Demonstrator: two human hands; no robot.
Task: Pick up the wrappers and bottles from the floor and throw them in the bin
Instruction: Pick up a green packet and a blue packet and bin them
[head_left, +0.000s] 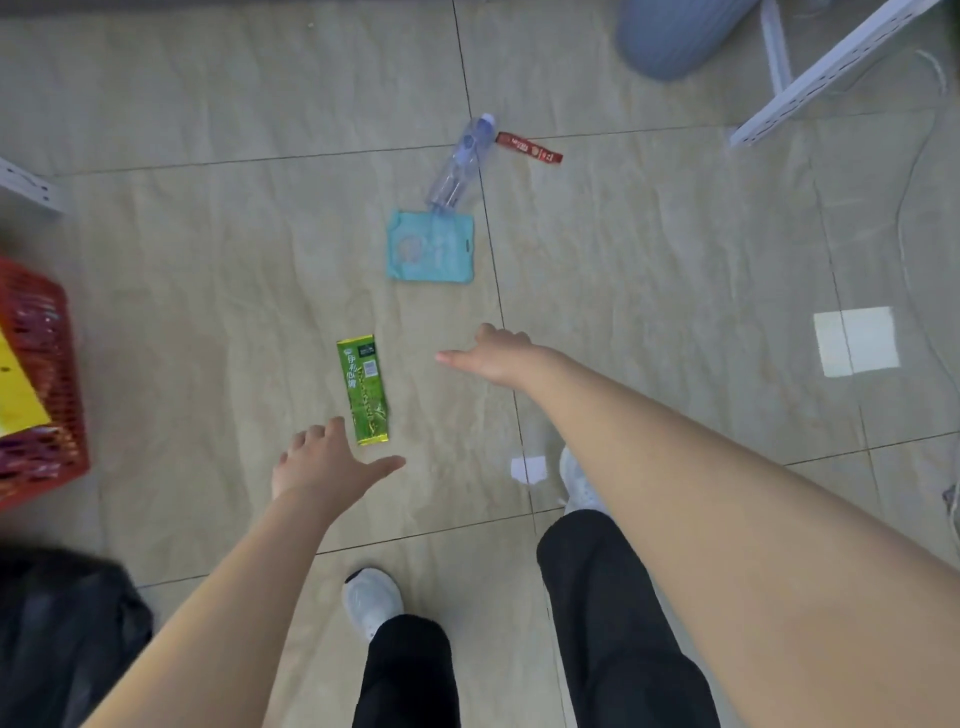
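Note:
On the tiled floor lie a green wrapper, a light blue pouch wrapper, a clear plastic bottle with its base on the pouch, and a thin red wrapper beside the bottle's cap. My left hand reaches down with spread fingers, just below and left of the green wrapper, apart from it and holding nothing. My right hand stretches forward with the thumb out, to the right of the green wrapper and below the blue pouch, holding nothing. A black bin bag sits at the lower left.
A red plastic crate with something yellow inside stands at the left edge. White metal frame legs and a grey-blue container are at the top right, with cables trailing along the right. My feet in white shoes stand below the hands.

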